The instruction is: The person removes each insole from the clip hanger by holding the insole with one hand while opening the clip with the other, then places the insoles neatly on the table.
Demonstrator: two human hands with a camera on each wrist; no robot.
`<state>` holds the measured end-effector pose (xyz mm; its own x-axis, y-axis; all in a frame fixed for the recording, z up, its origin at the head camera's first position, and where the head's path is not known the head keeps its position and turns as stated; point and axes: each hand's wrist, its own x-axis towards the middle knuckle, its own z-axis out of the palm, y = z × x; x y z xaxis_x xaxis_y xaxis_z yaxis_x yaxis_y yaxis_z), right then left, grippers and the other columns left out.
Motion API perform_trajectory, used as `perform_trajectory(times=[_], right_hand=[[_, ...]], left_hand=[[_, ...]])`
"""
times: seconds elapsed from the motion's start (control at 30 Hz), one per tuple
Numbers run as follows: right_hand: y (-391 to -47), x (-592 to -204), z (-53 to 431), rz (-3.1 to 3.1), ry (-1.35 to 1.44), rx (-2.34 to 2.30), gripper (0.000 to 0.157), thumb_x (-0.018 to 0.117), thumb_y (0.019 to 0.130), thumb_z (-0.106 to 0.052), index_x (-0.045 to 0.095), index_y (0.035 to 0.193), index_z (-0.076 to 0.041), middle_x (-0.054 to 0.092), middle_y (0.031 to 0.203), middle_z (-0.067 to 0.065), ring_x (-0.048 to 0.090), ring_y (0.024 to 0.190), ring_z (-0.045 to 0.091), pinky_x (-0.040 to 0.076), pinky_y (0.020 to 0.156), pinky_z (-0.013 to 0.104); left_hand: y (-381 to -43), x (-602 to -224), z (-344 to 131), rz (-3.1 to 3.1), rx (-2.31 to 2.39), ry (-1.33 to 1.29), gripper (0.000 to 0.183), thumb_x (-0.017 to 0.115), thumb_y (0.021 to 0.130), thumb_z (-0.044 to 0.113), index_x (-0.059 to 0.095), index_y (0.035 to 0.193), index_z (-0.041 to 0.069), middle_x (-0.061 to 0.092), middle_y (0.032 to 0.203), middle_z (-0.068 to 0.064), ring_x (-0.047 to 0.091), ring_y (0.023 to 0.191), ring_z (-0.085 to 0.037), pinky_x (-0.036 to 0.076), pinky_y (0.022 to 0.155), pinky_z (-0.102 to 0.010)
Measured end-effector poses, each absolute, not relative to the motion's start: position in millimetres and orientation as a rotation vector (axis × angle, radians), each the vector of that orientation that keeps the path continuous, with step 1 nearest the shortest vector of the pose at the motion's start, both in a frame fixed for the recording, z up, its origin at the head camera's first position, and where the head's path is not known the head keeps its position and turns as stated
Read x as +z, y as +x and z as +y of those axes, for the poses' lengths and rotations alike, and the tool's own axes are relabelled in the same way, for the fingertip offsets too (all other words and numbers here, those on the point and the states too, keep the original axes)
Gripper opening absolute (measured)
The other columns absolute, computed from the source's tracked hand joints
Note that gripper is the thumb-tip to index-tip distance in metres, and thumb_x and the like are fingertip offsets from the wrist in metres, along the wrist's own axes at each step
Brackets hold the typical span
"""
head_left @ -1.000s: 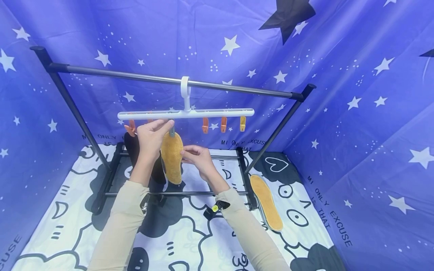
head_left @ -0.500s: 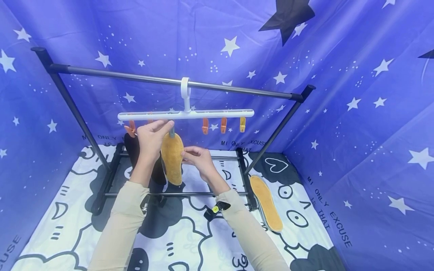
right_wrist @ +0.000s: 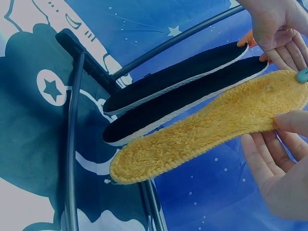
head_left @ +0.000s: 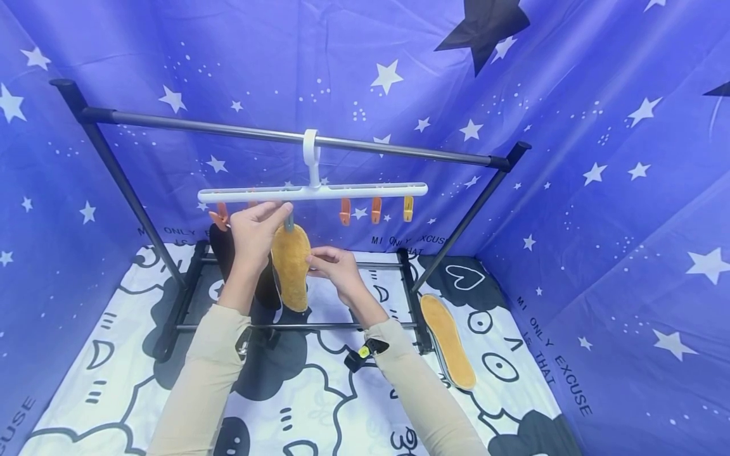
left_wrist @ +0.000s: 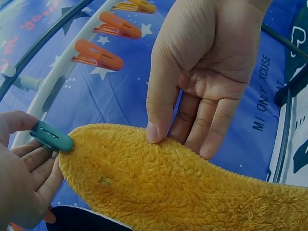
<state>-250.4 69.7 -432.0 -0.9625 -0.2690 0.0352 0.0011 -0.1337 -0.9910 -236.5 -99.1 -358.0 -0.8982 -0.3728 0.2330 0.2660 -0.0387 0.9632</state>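
A yellow fuzzy insole (head_left: 292,269) hangs toe-up from a green clip (left_wrist: 52,136) under the white hanger (head_left: 371,191). My left hand (head_left: 253,234) pinches the clip's upper end between thumb and fingers. The clip's jaws lie over the insole's top edge. My right hand (head_left: 336,269) pinches the insole's right edge, thumb on the fuzzy face and fingers behind. Two black insoles (right_wrist: 187,101) with white edges hang just to the left, partly hidden by my left hand in the head view. Orange clips (head_left: 221,216) hold their tops.
Two orange clips and a yellow clip (head_left: 408,209) hang at the hanger's right end. The hanger hooks on a black rack's top bar (head_left: 399,149). Another yellow insole (head_left: 449,342) lies on the patterned cloth (head_left: 342,418), right of the rack. A blue starry curtain (head_left: 593,126) surrounds everything.
The yellow insole's lower part has swung slightly to the right, along with a tiny shift of my right hand. My left hand stays at the green clip.
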Motion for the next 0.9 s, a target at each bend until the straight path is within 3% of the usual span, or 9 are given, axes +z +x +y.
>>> perform_trajectory(times=[0.17,0.3,0.4,0.7,0.9], right_hand=[[-251,-434,71,1.957,-0.298,-2.2,0.026,0.065,0.093,0.007,0.062,0.115,0.021,0.071,0.083,-0.004,0.07,0.077,0.009,0.065,0.082,0.036],[-250,-434,73,1.972,-0.288,-2.19,0.026,0.066,0.093,0.006,0.063,0.115,0.02,0.071,0.084,-0.002,0.07,0.078,0.009,0.065,0.084,0.039],[-250,-434,76,1.974,-0.275,-2.188,0.026,0.066,0.093,0.005,0.064,0.114,0.019,0.071,0.086,-0.001,0.071,0.079,0.009,0.064,0.086,0.042],[-251,-438,81,1.96,-0.259,-2.2,0.026,0.067,0.093,0.004,0.064,0.115,0.018,0.072,0.088,0.0,0.071,0.081,0.011,0.064,0.086,0.041],[-252,-440,86,1.946,-0.244,-2.214,0.026,0.067,0.093,0.004,0.064,0.115,0.018,0.072,0.087,0.0,0.071,0.081,0.012,0.064,0.086,0.042]], left_hand=[[-236,-358,-99,-1.809,-2.004,0.117,0.033,0.079,0.089,0.014,0.074,0.116,-0.005,0.079,0.106,-0.013,0.074,0.092,-0.007,0.061,0.093,-0.029],[-236,-358,-99,-1.795,-2.028,0.119,0.034,0.078,0.089,0.014,0.073,0.117,-0.006,0.078,0.093,0.004,0.074,0.092,-0.008,0.061,0.092,-0.03],[-237,-359,-99,-1.794,-2.026,0.116,0.035,0.079,0.089,0.015,0.073,0.116,-0.006,0.076,0.088,0.009,0.073,0.089,-0.003,0.061,0.092,-0.029],[-238,-361,-98,-1.82,-1.997,0.093,0.034,0.078,0.091,0.017,0.074,0.118,-0.003,0.075,0.114,-0.021,0.072,0.089,-0.001,0.06,0.095,-0.029],[-238,-363,-99,-1.811,-2.019,0.069,0.035,0.076,0.091,0.013,0.071,0.12,-0.006,0.071,0.12,-0.025,0.071,0.087,0.003,0.06,0.091,-0.024]])
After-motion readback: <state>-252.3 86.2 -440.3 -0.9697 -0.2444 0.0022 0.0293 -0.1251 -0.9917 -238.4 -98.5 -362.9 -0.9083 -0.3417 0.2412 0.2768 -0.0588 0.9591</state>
